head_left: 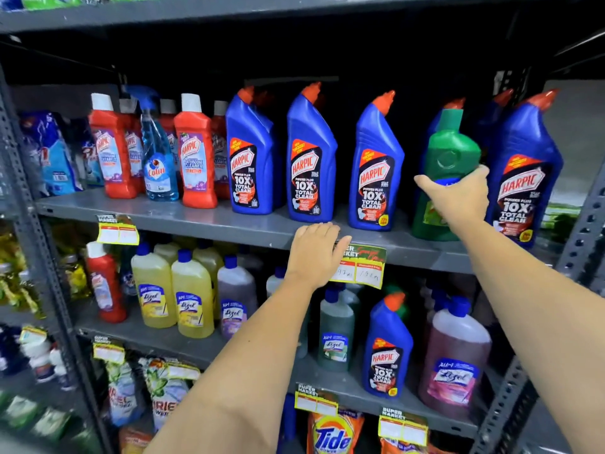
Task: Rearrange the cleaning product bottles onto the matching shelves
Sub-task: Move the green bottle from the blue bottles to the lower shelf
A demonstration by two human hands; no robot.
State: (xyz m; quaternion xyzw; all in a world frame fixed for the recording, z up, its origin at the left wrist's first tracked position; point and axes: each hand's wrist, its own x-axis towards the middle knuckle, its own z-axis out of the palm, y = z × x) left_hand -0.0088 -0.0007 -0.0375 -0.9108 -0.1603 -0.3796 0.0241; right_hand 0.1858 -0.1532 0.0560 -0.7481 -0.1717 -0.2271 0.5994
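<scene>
Now right hand (458, 194) grips green bottle (450, 158) amid blue Harpics; left hand (314, 250) flat, spread on shelf edge (196, 224).

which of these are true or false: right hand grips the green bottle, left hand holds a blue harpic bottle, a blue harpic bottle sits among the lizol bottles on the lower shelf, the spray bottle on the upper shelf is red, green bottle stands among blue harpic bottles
1. The right hand grips the green bottle. True.
2. The left hand holds a blue Harpic bottle. False: it rests flat on the front edge of the upper shelf, holding nothing.
3. A blue Harpic bottle sits among the Lizol bottles on the lower shelf. True.
4. The spray bottle on the upper shelf is red. False: it is clear blue, between red Harpic bottles.
5. The green bottle stands among blue Harpic bottles. True.
</scene>
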